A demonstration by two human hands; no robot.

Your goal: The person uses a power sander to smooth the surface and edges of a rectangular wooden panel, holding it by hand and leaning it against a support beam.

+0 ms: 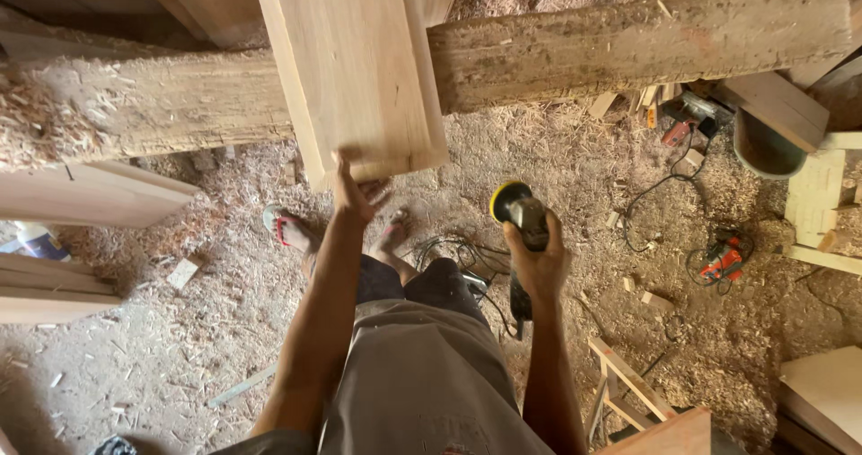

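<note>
Your left hand [356, 190] is at the near end of the plank [355, 69], fingers curled up against its lower edge and touching the wood. The plank lies across a rough log [628, 42] that runs from side to side, its near end jutting out past the log toward you.

Your right hand [539, 258] is closed around the body of a sander [523, 213], held off to the right of the plank and below the log, apart from both. Its yellow-rimmed disc points away from you, and its cord trails down toward the floor [162, 347].

The floor is thick with shavings. A red tool [724, 258] lies well to your right, and boards [54, 289] are stacked on your left. Your sandalled feet [285, 229] stand under the plank's end.
</note>
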